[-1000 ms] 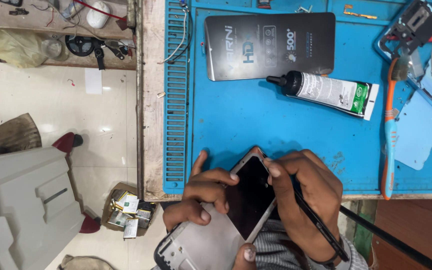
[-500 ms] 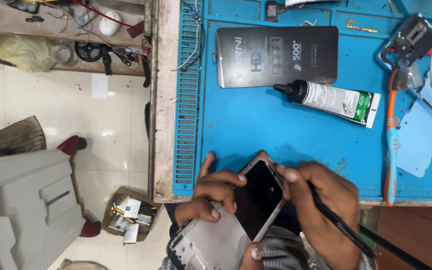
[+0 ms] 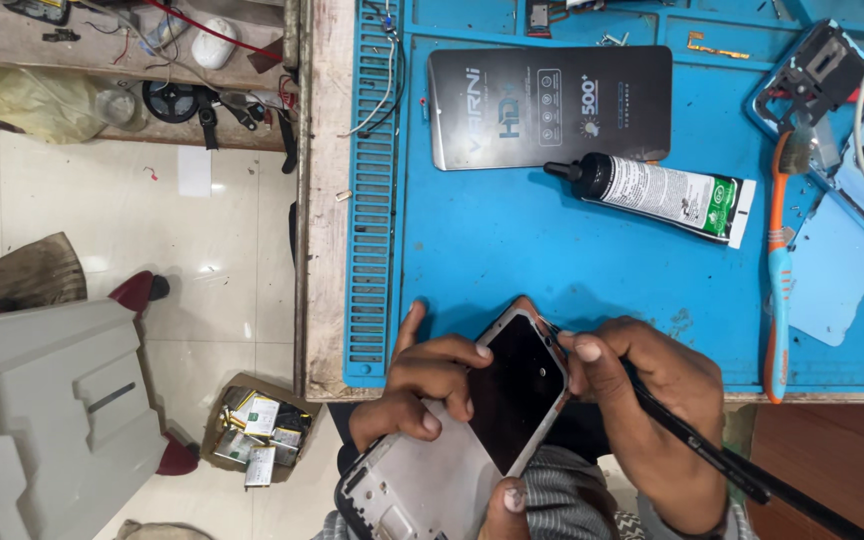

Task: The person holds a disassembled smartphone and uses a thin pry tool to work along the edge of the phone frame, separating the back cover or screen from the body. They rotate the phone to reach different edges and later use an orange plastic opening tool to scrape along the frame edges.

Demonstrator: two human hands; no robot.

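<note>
Fingers of the left hand [image 3: 422, 385] clamp the phone frame [image 3: 432, 480] at the counter's near edge; the right hand [image 3: 642, 375] pinches a thin black tool [image 3: 722, 465] at the dark screen [image 3: 517, 390] top corner. Best pried shallow, frame kept steady

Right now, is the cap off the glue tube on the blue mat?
No, the glue tube lies on the blue mat with its black cap in place on the nozzle.
</note>
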